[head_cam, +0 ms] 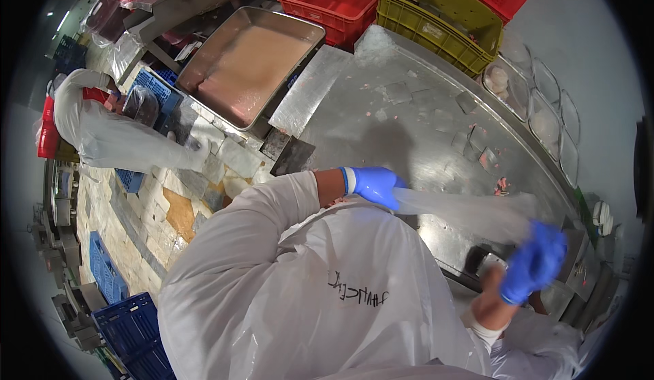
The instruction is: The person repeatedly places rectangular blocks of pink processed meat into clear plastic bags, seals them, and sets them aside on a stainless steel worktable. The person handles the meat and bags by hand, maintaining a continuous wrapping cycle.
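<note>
My left hand (375,188), in a blue glove, is closed on one end of a translucent plastic bag or film (460,209) in front of my white apron. The plastic stretches over the metal table (332,124) towards my right hand (534,262), also blue-gloved and blurred by motion. Its far end meets the fingers of my right hand, but the blur hides whether they grip it. Small pink scraps (502,185) lie on the table beyond the plastic.
A deep metal tray (260,68) holding pinkish liquid stands at the upper left. Red (332,1) and olive (439,27) crates line the far edge, with wire-framed holders (544,119) at right. A person (117,129) in white bends near blue crates at left.
</note>
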The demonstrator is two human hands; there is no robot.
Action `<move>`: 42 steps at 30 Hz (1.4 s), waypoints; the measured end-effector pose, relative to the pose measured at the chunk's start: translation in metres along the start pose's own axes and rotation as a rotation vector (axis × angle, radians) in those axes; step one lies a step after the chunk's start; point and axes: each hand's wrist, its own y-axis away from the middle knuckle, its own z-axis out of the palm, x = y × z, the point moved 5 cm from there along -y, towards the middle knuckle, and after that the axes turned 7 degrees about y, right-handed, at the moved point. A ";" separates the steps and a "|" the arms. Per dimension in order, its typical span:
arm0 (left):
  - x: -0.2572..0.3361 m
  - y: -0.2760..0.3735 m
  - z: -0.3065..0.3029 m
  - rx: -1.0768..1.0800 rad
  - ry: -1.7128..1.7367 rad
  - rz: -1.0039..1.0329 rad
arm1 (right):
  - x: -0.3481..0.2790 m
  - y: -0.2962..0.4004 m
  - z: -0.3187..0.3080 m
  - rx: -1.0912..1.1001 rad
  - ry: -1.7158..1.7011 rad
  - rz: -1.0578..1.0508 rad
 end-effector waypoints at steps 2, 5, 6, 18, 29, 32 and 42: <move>0.051 -0.004 -0.021 0.062 0.163 0.170 | 0.005 -0.004 -0.075 0.216 0.164 -0.042; 0.144 -0.015 -0.072 0.342 0.224 0.542 | 0.032 -0.030 -0.135 0.423 0.390 0.000; 0.170 -0.018 -0.092 0.435 0.154 0.636 | 0.046 -0.046 -0.141 0.434 0.461 0.045; -0.031 -0.098 -0.103 0.641 0.336 -0.175 | 0.096 -0.061 0.237 -0.971 -0.331 0.955; 0.076 0.003 -0.028 0.686 -0.634 0.604 | 0.006 0.097 0.289 -1.017 -0.078 0.148; 0.015 -0.021 -0.022 0.298 -0.548 0.211 | -0.010 0.083 0.249 -0.914 0.005 0.017; -0.154 0.037 -0.094 0.659 -0.634 -0.253 | 0.096 0.179 0.151 -0.936 0.394 0.611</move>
